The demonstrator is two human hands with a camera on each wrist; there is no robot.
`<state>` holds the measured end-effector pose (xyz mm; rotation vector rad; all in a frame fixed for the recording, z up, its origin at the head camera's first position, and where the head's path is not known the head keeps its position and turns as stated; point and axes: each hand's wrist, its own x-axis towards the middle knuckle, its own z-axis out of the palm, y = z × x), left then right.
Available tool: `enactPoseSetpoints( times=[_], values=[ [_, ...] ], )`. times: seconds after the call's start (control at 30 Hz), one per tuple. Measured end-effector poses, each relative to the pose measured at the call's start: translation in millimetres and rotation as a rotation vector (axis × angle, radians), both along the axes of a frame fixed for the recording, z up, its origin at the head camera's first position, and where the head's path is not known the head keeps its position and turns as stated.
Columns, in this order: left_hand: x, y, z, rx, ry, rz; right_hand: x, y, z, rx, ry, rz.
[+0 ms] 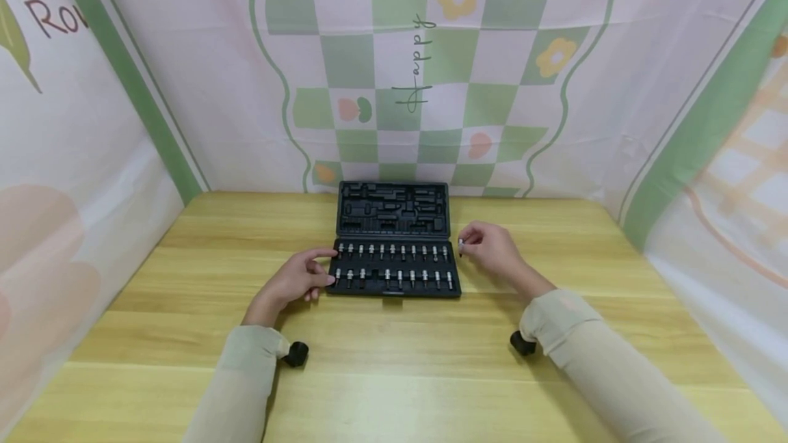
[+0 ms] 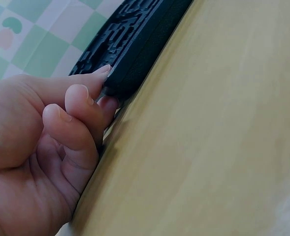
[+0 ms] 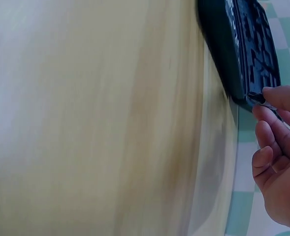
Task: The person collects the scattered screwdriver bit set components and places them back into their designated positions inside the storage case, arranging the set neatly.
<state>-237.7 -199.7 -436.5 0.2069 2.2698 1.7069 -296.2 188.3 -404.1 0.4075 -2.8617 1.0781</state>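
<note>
A black plastic case point(image 1: 394, 291) lies unfolded on the table, its lid point(image 1: 394, 232) leaning back. Two rows of silver-topped bit sockets with dark tips fill its base, with one vacant slot in the front row. My left hand point(image 1: 297, 277) holds the left edge of the case, thumb at the front corner and index finger farther back. In the left wrist view its other fingers curl beside the edge. Just off the case's right side, my right hand point(image 1: 490, 247) pinches a bit socket point(image 1: 460, 243) between thumb and index finger, dark tip downward.
The wooden table point(image 1: 394, 374) reaches back to a fabric backdrop point(image 1: 394, 60) with green and white checks, close behind the lid. Fabric walls stand at both sides. Each sleeve cuff has a black wrist device point(image 1: 297, 354) hanging over the table.
</note>
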Motion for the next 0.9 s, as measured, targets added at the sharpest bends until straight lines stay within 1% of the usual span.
enactPoseSetpoints(
  times=[0.17,0.47,0.9],
  values=[
    [-0.8,-0.9,-1.0,0.001,0.008,-0.008,-1.3,-11.0,1.1,-0.015,0.008,0.014],
    [-1.0,-1.8,-1.3,-0.002,0.013,-0.012,-1.2,-33.0,0.9,-0.038,-0.021,0.026],
    [-2.0,-1.3,-2.1,0.009,-0.010,-0.010,1.7,-55.9,-1.1,-0.081,-0.045,0.037]
  ],
)
